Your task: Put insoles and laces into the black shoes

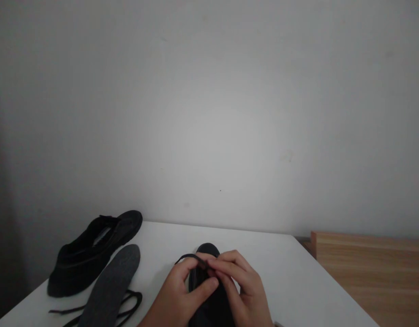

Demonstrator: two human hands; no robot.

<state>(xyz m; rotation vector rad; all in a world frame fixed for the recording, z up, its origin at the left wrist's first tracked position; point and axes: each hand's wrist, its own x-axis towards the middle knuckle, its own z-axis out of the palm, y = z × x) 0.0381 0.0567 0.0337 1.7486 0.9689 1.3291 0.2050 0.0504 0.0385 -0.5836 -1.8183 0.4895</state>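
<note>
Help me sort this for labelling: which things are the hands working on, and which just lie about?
In hand: left hand, right hand, black shoe, its lace.
Lying about: second black shoe, grey insole, loose lace, white table, wooden furniture.

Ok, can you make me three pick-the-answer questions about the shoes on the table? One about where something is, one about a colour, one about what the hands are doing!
1. Where does the loose insole lie?
A. right of the hands
B. beside the far shoe, at the left
C. on the wooden surface

2. What colour are the shoes?
A. white
B. red
C. black

3. What do the left hand and right hand do?
A. pinch a lace over the near shoe
B. lie flat
C. hold the insole

Answers: 1 B, it lies along that shoe; 2 C, both are dark black; 3 A, fingertips meet on the lace.
</note>
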